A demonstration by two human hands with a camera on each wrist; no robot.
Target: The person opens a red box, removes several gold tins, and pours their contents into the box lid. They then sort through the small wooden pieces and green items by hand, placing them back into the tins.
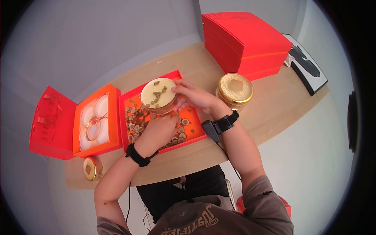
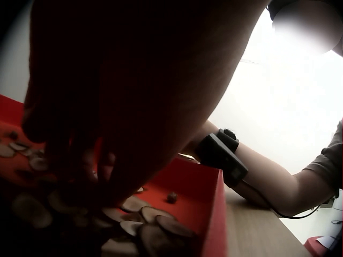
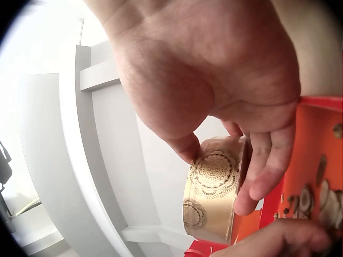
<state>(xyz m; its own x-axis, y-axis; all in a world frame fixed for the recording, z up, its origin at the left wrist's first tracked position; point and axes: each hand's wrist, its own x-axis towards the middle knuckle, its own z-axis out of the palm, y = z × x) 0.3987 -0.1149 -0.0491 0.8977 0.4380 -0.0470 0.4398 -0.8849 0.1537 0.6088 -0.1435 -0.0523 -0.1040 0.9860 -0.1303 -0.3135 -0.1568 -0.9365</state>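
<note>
My right hand (image 1: 196,98) grips a round jar (image 1: 149,89) by its side, thumb on one edge and fingers on the other. Small greenish dried buds lie on the jar's cream face; its gold patterned wall (image 3: 211,217) shows in the right wrist view. Just below the jar, my left hand (image 1: 158,133) reaches down into a red tray (image 1: 190,142) with an orange floor. Brown-rimmed dried slices (image 1: 135,129) and loose buds are spread across it. In the left wrist view the left fingers point down among slices (image 2: 153,214); I cannot tell what they hold in the shadow.
An open red box (image 1: 78,137) with white round containers stands to the left. One gold-lidded jar (image 1: 91,169) sits at the front left edge, another (image 1: 235,88) right of the tray. Stacked red boxes (image 1: 246,39) and a framed picture (image 1: 309,66) occupy the back right.
</note>
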